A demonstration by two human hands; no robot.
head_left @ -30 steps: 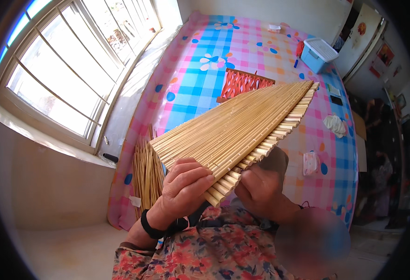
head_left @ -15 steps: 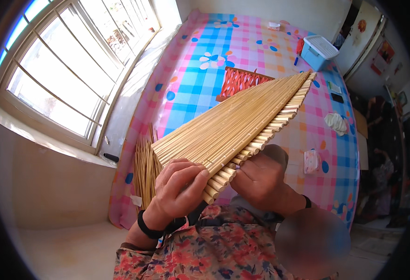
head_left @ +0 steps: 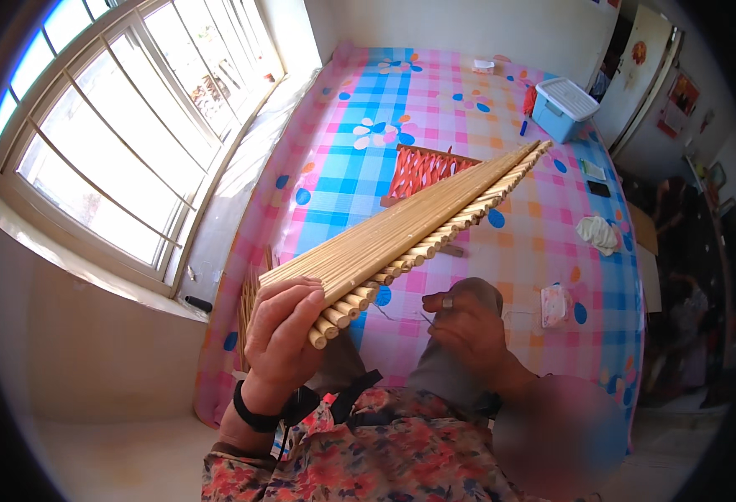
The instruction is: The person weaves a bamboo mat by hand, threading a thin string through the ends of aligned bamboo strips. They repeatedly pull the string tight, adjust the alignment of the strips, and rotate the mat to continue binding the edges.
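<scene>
A stiff panel of pale straw-coloured stalks (head_left: 393, 234), laid side by side and stitched together, slants from near left to far right in front of me. The round cut ends of its rods line the right edge. Around its near left corner my left hand (head_left: 282, 318) is closed, thumb on top. My right hand (head_left: 468, 330), with a ring on one finger, is off the panel to its right. Its fingertips pinch a thin dark needle (head_left: 425, 318). A fine dark thread (head_left: 382, 312) shows between the panel's edge and that hand.
Loose stalks (head_left: 247, 314) lie left of the panel. Beyond it is a wooden frame with red lacing (head_left: 422, 171). A blue lidded box (head_left: 562, 113), a white cloth (head_left: 598, 235) and a pink-white packet (head_left: 554, 306) rest on the checked cover (head_left: 359, 201). A barred window stands left.
My right hand has come away from the panel's edge and moved right, the needle now showing in its fingers. The panel and my left hand have shifted left and tilted.
</scene>
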